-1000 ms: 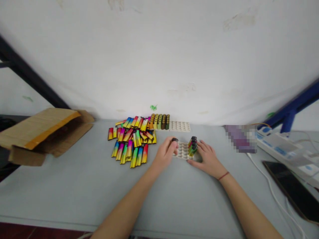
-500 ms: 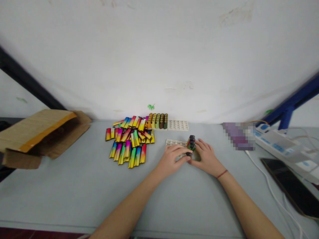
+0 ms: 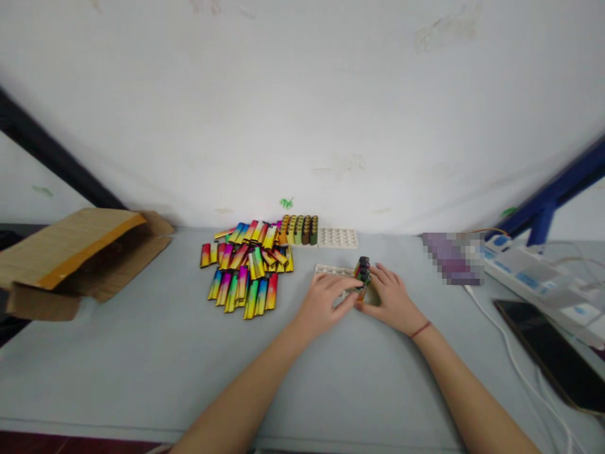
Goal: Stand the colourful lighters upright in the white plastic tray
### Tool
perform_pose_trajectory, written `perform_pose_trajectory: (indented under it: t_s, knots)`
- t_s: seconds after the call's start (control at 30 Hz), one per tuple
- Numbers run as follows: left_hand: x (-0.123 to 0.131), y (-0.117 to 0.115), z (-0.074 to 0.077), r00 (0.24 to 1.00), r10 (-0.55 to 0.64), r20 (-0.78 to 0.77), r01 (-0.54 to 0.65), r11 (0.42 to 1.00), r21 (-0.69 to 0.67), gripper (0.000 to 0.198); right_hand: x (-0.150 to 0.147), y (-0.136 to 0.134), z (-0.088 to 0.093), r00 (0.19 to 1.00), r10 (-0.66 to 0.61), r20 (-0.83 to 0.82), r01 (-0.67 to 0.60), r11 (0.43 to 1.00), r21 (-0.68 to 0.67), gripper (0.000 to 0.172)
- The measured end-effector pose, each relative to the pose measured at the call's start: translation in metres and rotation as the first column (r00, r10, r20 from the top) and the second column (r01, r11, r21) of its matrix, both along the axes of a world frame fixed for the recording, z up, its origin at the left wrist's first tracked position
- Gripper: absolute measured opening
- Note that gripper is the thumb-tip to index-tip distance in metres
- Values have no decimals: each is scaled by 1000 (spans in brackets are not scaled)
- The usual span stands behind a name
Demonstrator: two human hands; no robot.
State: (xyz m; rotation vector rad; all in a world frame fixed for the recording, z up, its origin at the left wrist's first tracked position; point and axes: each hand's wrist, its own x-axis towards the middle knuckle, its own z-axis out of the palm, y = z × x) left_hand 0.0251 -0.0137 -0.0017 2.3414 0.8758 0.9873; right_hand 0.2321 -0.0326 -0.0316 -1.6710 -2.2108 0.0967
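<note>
A white tray with round holes lies before me, partly hidden under my left hand. Along its right end stands a row of shiny coloured lighters with black tops. My left hand reaches across the tray, its thumb and fingers closed on the nearest lighter in that row. My right hand curves around the tray's right end, thumb at the near corner and fingers along the far side, bracing it. To the left lies a loose heap of rainbow-and-gold lighters.
At the wall stands a block of upright lighters beside another white holed tray. An open cardboard box lies at the left. On the right are a power strip, a dark phone and a white cable.
The nearest lighter, whose black end pointed toward me between my left fingers, now stands upright at the row's near end. My right hand has barely moved.
</note>
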Motion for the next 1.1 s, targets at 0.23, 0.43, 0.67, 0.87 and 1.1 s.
perform_pose_trajectory:
  t_s: [0.23, 0.43, 0.67, 0.87, 1.1]
  knots:
    - [-3, 1, 3, 995, 4, -101, 4, 996, 84, 36, 0, 0, 0, 1000, -5, -6, 5, 1000, -4, 68]
    - [-8, 1, 9, 974, -9, -225, 37, 992, 120, 42, 1, 0, -2, 1000, 2, 4, -2, 1000, 9, 69]
    - [-31, 14, 36, 802, 381, -461, -403, 914, 54, 38, 0, 0, 1, 1000, 6, 5, -6, 1000, -2, 69]
    - [-94, 39, 48, 477, 480, -737, -749, 660, -55, 33, 0, 0, 2, 1000, 3, 11, -2, 1000, -7, 71]
    - [-111, 40, 46, 472, 384, -794, -752, 645, -136, 33, 2, 0, 0, 1000, 4, 21, -4, 1000, -7, 72]
